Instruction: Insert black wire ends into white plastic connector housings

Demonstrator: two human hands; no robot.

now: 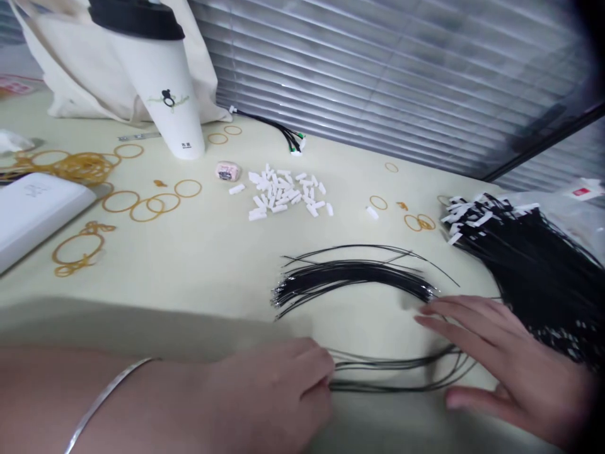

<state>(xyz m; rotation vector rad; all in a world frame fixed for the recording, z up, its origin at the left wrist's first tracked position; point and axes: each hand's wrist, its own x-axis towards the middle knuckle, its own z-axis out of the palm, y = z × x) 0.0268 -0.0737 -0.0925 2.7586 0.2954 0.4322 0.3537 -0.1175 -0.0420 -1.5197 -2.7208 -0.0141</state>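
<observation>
My left hand (pixel 288 391) is closed on the left ends of several thin black wires (pixel 387 388), which run to the right in two groups just above the table. My right hand (pixel 510 359) is open, its fingers spread over the right end of these wires and close to a curved bundle of black wires (pixel 350 274) on the table. That bundle has small metal terminals at its ends. Beyond it lies a loose pile of small white plastic connector housings (pixel 286 189), with a single white housing (pixel 372 213) apart to the right.
A large heap of black wires with white connectors (pixel 539 265) lies at the right. Rubber bands (pixel 85 167), a white box-shaped device (pixel 38 211) and a white cup with black lid (pixel 165 88) occupy the left. A cloth bag (pixel 70 69) and window blinds (pixel 378 75) are behind.
</observation>
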